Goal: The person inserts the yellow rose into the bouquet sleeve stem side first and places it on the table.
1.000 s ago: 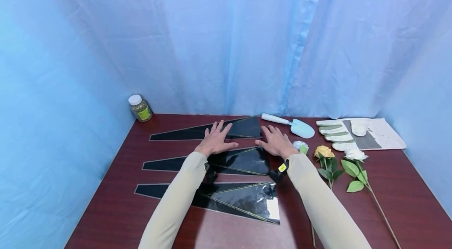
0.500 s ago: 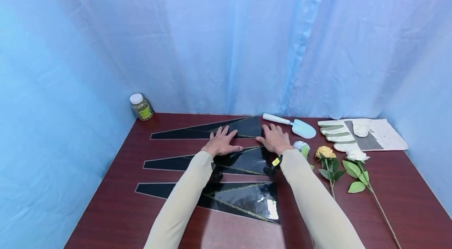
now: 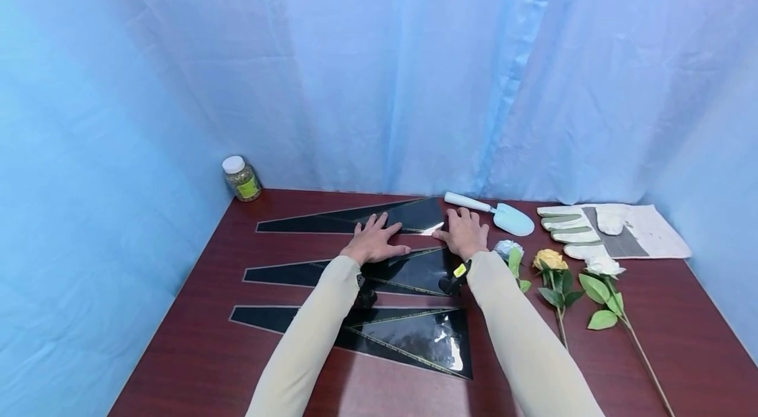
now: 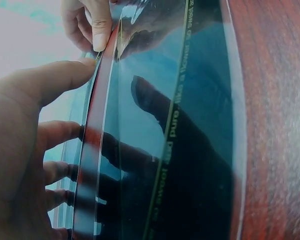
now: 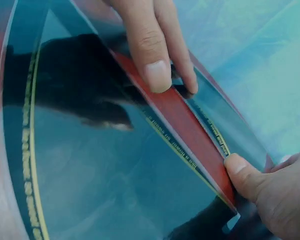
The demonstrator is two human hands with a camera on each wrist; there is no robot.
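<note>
Three tapered, glossy black sheets of flower wrapping paper with gold lettering lie one behind another: the far sheet (image 3: 320, 223), middle sheet (image 3: 414, 266) and near sheet (image 3: 408, 338). My left hand (image 3: 373, 243) rests with spread fingers on the near edge of the far sheet; the left wrist view shows its thumb and fingertips (image 4: 60, 132) along that edge. At that sheet's near right corner, my right hand (image 3: 464, 233) pinches the edge, its thumb (image 5: 242, 175) on top. Its other fingers are mostly hidden in the right wrist view.
A trowel (image 3: 512, 220) lies right of the far sheet, beside work gloves (image 3: 571, 226). Blue, yellow and white roses (image 3: 603, 266) lie at the right. A lidded jar (image 3: 244, 180) stands at the back left corner. Blue curtains (image 3: 355, 75) surround the dark red table (image 3: 177, 364).
Both hands have come closer together, the left moving right and the right moving left onto the far sheet's corner. A bright glint now shows at that corner.
</note>
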